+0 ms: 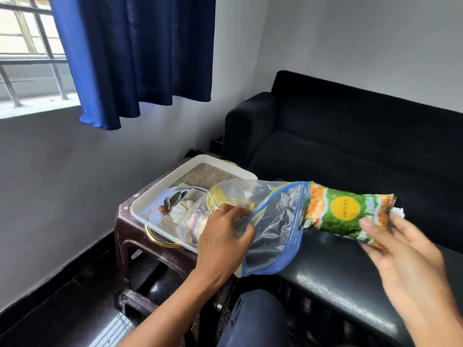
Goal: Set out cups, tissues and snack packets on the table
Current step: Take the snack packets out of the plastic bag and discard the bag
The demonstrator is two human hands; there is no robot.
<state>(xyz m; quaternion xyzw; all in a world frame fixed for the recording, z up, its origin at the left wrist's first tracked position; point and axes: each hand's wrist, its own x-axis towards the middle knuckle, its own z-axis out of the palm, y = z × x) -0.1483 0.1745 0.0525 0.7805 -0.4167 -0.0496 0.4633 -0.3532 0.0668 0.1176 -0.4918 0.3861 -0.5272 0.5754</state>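
Head view: a clear plastic bag (273, 221) with a blue zip edge is gripped by the left hand (225, 236), with the fingers curled round its side. More packets can be seen inside the bag, but they are too blurry to name. A green and orange snack packet (343, 211) is held just outside the bag's open mouth by the right hand (400, 254). The packet's far end is pinched between the thumb and the fingers. The packet is held in the air above a shiny black table (338, 271). A white tray (160, 189) with a picture on its floor is seen behind the bag, set on a brown plastic stool (130, 229). A black sofa (350, 136) is placed past the table, and a blue curtain (135, 53) is hung by the window.
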